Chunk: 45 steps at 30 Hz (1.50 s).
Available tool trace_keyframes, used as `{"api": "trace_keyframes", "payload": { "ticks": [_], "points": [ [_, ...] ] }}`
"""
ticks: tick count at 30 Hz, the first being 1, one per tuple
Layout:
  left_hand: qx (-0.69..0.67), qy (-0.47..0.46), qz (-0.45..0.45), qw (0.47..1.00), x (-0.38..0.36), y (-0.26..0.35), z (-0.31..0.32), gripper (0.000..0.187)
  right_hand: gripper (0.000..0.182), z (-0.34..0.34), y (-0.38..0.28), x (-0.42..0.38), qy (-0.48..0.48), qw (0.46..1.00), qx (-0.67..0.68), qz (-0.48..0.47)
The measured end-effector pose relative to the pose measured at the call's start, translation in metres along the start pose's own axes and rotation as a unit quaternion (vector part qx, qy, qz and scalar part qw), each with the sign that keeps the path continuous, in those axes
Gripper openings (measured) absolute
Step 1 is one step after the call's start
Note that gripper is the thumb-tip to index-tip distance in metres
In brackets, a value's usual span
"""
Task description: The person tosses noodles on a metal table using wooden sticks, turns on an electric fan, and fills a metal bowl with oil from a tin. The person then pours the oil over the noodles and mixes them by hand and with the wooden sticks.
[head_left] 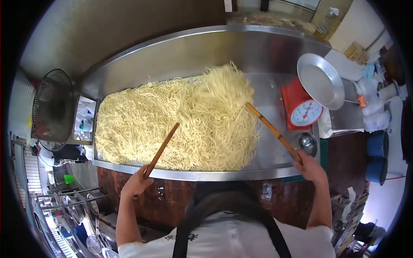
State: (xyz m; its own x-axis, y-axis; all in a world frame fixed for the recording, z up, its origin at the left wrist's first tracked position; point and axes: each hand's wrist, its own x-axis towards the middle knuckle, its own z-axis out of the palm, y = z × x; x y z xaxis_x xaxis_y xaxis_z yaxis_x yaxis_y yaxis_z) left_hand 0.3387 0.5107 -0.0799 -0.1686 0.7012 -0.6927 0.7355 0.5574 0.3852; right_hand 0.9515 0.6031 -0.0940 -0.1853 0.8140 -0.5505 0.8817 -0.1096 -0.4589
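Observation:
A wide bed of pale yellow noodles (142, 122) covers most of the long steel tray (275, 161) in front of me. My left hand (137, 182) is closed around a wooden stick (161, 150), whose tip overlaps the middle of the noodles. In my right hand (310, 167) is a second wooden stick (273, 129), slanting up and left to the noodles' right side. Beyond that stick's tip, a blurred clump of noodles (228, 86) rises above the bed. Both hands are at the tray's near edge.
A red dial scale (305, 112) with a round metal pan (320, 81) stands at the tray's right end. Below it sits a metal bowl (306, 142). A black wire-caged fan (52, 109) is at the left. Pots and strainers (75, 210) hang at lower left.

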Motion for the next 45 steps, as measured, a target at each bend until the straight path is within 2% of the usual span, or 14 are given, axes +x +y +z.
{"api": "trace_keyframes", "payload": {
  "ticks": [6,9,13,15,18,21,27,29,31,34,35,38,40,45],
  "points": [
    [0.082,0.048,0.123,0.988,0.156,0.019,0.073,0.063,0.024,0.157,-0.050,0.230,0.062,0.984,0.137,-0.093],
    [-0.081,-0.010,0.166,0.983,0.162,0.094,0.069,0.069,0.027,0.134,-0.130,0.197,0.066,0.966,0.194,-0.160],
    [-0.166,-0.051,0.097,0.980,0.132,0.033,0.085,0.070,0.032,0.190,-0.092,0.149,0.124,0.964,0.173,-0.161],
    [-0.134,0.090,0.291,0.943,0.208,-0.026,0.166,0.072,0.035,0.231,-0.088,0.147,0.124,0.966,0.190,-0.119],
    [-0.321,-0.083,0.121,0.936,0.169,0.127,0.122,0.058,0.038,0.211,-0.138,0.147,0.099,0.957,0.267,-0.052],
    [-0.342,-0.127,0.184,0.913,0.139,0.154,0.099,0.058,0.035,0.140,-0.147,0.093,0.161,0.949,0.263,-0.068],
    [-0.073,-0.084,0.217,0.970,0.097,-0.014,0.018,0.068,0.043,0.075,-0.033,-0.036,0.168,0.971,0.171,-0.002],
    [-0.062,-0.147,-0.048,0.986,-0.009,-0.010,-0.044,0.067,0.041,0.045,-0.046,-0.098,0.107,0.988,0.069,0.087],
    [-0.005,-0.129,-0.011,0.992,-0.051,-0.054,-0.060,0.063,0.041,0.054,-0.059,-0.096,0.021,0.998,0.053,0.027],
    [0.103,-0.011,0.106,0.989,-0.026,-0.066,0.005,0.058,0.035,0.140,-0.071,-0.006,-0.052,0.994,0.096,-0.006],
    [0.042,-0.040,0.097,0.994,0.012,-0.059,0.032,0.057,0.035,0.204,-0.057,0.055,0.035,0.984,0.050,-0.170],
    [-0.064,0.040,0.175,0.982,0.133,-0.005,0.099,0.059,0.030,0.244,-0.165,0.176,0.030,0.971,0.217,-0.099],
    [-0.242,-0.058,0.125,0.960,0.142,0.058,0.090,0.064,0.029,0.201,-0.216,0.164,0.048,0.949,0.282,-0.131],
    [-0.268,-0.040,0.144,0.952,0.112,-0.006,0.103,0.062,0.025,0.261,-0.141,0.122,0.101,0.966,0.220,-0.085]
  ]
}}
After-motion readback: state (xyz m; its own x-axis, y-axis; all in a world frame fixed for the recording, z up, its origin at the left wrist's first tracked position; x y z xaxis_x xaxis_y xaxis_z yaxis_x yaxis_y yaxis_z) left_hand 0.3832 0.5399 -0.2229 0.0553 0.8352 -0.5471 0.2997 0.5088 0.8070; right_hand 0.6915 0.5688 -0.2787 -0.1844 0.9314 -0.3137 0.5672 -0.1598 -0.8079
